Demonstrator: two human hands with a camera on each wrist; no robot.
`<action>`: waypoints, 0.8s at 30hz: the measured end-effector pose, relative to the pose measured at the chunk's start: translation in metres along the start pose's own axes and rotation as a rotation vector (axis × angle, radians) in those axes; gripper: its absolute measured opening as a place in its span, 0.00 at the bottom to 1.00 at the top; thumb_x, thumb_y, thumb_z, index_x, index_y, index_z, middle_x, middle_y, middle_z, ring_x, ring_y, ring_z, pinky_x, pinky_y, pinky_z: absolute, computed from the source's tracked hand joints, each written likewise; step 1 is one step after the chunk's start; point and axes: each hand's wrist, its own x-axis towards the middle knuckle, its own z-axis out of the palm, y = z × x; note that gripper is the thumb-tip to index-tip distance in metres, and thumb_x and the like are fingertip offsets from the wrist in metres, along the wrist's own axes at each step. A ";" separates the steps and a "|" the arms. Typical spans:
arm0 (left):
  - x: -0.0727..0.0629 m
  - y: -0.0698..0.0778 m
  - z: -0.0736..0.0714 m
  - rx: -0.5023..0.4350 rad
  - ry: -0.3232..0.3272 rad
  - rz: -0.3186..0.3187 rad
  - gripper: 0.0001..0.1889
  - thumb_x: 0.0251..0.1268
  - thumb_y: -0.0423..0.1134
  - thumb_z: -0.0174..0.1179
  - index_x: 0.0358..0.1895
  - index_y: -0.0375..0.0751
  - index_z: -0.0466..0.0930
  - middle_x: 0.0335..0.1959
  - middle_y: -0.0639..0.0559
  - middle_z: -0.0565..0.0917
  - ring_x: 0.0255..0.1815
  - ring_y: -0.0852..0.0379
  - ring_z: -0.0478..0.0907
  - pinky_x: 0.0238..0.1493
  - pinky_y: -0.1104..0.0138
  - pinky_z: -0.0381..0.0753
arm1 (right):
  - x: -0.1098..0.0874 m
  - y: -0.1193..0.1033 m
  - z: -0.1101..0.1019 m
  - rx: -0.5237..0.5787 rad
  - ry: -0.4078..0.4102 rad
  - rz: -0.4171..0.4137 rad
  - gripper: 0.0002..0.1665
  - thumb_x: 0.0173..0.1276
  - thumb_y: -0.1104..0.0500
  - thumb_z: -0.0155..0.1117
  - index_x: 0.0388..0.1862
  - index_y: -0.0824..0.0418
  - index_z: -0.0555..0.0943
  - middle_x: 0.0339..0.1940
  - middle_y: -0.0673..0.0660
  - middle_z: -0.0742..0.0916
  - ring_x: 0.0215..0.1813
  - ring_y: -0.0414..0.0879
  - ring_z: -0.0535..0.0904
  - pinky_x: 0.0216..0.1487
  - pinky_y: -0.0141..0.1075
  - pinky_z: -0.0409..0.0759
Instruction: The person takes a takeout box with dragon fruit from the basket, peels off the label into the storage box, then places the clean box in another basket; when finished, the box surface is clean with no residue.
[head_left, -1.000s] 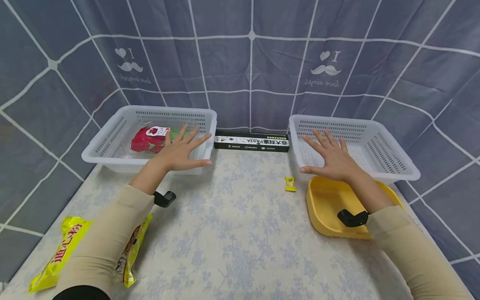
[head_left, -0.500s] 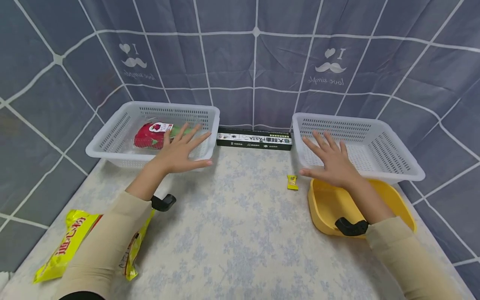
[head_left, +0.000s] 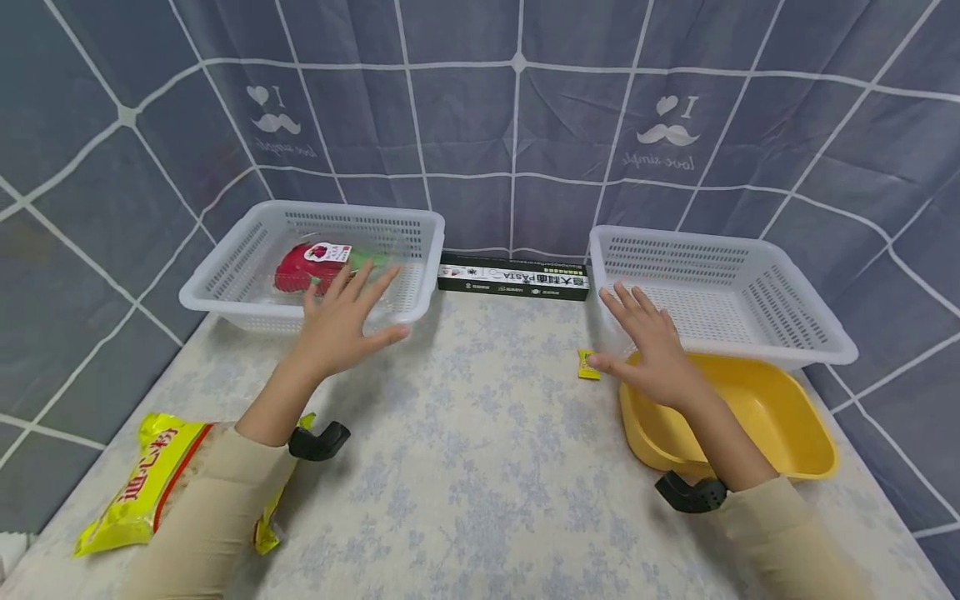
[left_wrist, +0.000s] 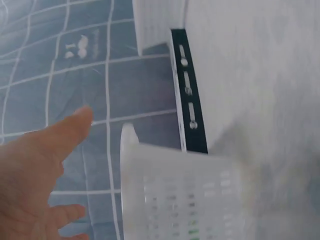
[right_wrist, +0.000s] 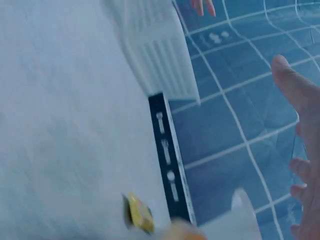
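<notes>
My left hand, fingers spread, hovers over the front rim of the left white basket. In that basket lies a red item with green parts in clear packaging with a white label. My right hand, also spread, hangs over the near left corner of the right white basket and the yellow bin. Its thumb overlaps a small yellow packet on the table in the head view. Neither hand holds anything. In the left wrist view the left hand appears beside the basket wall.
A dark pasta box lies between the baskets against the grey-blue grid curtain. Yellow bags lie at the left, one yellow bag plainly visible and another partly hidden by my left forearm. A pale floral cloth covers the table.
Both hands have drawn back toward me, away from the baskets, the left also shifting slightly left. The head view has shifted a little. Nothing has been taken hold of.
</notes>
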 end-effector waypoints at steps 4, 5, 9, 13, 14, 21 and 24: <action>-0.009 0.015 0.008 -0.051 0.105 0.000 0.42 0.64 0.56 0.61 0.77 0.52 0.52 0.76 0.38 0.55 0.75 0.36 0.46 0.64 0.30 0.40 | -0.003 -0.007 0.015 0.076 0.062 -0.032 0.49 0.67 0.41 0.63 0.80 0.50 0.52 0.79 0.59 0.54 0.79 0.58 0.42 0.67 0.70 0.38; -0.011 0.019 0.009 -0.067 0.134 0.003 0.41 0.63 0.54 0.62 0.77 0.51 0.54 0.75 0.38 0.57 0.75 0.36 0.48 0.64 0.31 0.42 | -0.003 -0.008 0.019 0.093 0.076 -0.041 0.48 0.67 0.40 0.62 0.80 0.50 0.52 0.79 0.58 0.55 0.78 0.58 0.43 0.67 0.70 0.38; -0.017 0.030 0.016 -0.129 0.226 0.036 0.40 0.63 0.51 0.63 0.76 0.48 0.57 0.73 0.38 0.60 0.74 0.38 0.53 0.65 0.35 0.48 | -0.004 -0.011 0.036 0.132 0.125 -0.074 0.47 0.68 0.39 0.61 0.79 0.52 0.55 0.79 0.57 0.57 0.78 0.58 0.47 0.69 0.68 0.42; -0.021 0.034 0.023 -0.180 0.298 0.048 0.38 0.63 0.50 0.63 0.75 0.46 0.59 0.72 0.38 0.64 0.72 0.39 0.56 0.65 0.38 0.51 | -0.002 -0.013 0.045 0.156 0.155 -0.089 0.46 0.68 0.39 0.60 0.78 0.54 0.56 0.78 0.57 0.58 0.77 0.58 0.49 0.70 0.65 0.45; -0.022 0.034 0.025 -0.194 0.320 0.045 0.38 0.63 0.50 0.63 0.74 0.45 0.60 0.71 0.38 0.65 0.72 0.39 0.57 0.65 0.38 0.52 | -0.001 -0.013 0.047 0.163 0.162 -0.090 0.46 0.68 0.40 0.60 0.78 0.54 0.57 0.78 0.57 0.58 0.77 0.58 0.50 0.70 0.64 0.45; -0.031 0.033 0.041 -0.345 0.541 -0.014 0.32 0.60 0.43 0.64 0.67 0.36 0.69 0.65 0.39 0.73 0.66 0.39 0.66 0.60 0.40 0.60 | 0.008 -0.023 0.050 0.207 0.185 -0.117 0.45 0.67 0.41 0.62 0.78 0.53 0.57 0.78 0.56 0.60 0.77 0.56 0.51 0.70 0.63 0.48; -0.035 0.035 0.050 -0.407 0.639 -0.076 0.30 0.59 0.40 0.64 0.64 0.33 0.71 0.62 0.36 0.73 0.63 0.37 0.67 0.61 0.41 0.61 | 0.014 -0.029 0.050 0.222 0.167 -0.119 0.46 0.67 0.40 0.61 0.79 0.51 0.56 0.78 0.54 0.60 0.78 0.54 0.50 0.70 0.64 0.48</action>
